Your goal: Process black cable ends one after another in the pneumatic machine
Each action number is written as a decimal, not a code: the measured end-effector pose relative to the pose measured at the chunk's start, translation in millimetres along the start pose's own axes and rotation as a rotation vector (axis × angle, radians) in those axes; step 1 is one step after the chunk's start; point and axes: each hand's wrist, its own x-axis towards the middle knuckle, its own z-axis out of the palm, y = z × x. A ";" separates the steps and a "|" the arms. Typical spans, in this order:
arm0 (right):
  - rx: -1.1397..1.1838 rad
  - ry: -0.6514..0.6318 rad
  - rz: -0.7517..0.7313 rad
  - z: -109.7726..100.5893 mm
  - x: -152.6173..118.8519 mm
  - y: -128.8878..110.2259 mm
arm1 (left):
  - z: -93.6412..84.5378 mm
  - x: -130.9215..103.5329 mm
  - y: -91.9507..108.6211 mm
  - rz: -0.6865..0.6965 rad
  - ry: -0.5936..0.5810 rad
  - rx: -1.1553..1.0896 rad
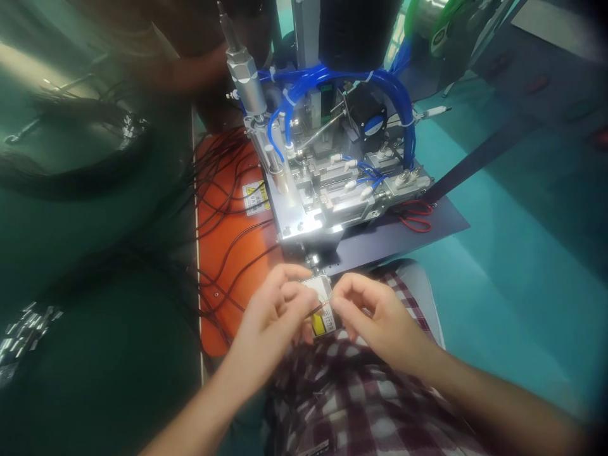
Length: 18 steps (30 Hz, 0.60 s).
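Note:
Thumb and fingers of my left hand (275, 310) are pinched together, just in front of the machine's near corner. A thin reddish wire (323, 304) shows between my two hands, its ends hidden by the fingers. My right hand (375, 313) is closed in a pinch at the other side of this wire, its fingertips close to those of the left. Right behind the wire is a light box (319, 286) with a yellow and white label, partly covered by my hands.
A metal machine (304, 209) with blue air hoses (403, 114) stands ahead. Black cables (232, 247) cross the orange tabletop (213, 323) and bundle over the dark green surface at left. Red-handled scissors (418, 221) lie right of the machine. Another person's arm (202, 71) is behind.

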 end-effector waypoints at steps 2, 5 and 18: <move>-0.014 0.029 -0.034 -0.1 -0.5 1.2 | -1.6 -1.2 1.7 -0.003 -0.060 0.089; -0.052 0.092 -0.089 0.8 -0.8 4.8 | -0.5 -2.8 0.9 0.009 -0.050 0.146; -0.354 0.323 -0.556 0.1 -7.6 18.5 | 5.4 -2.1 -4.1 0.049 0.084 0.146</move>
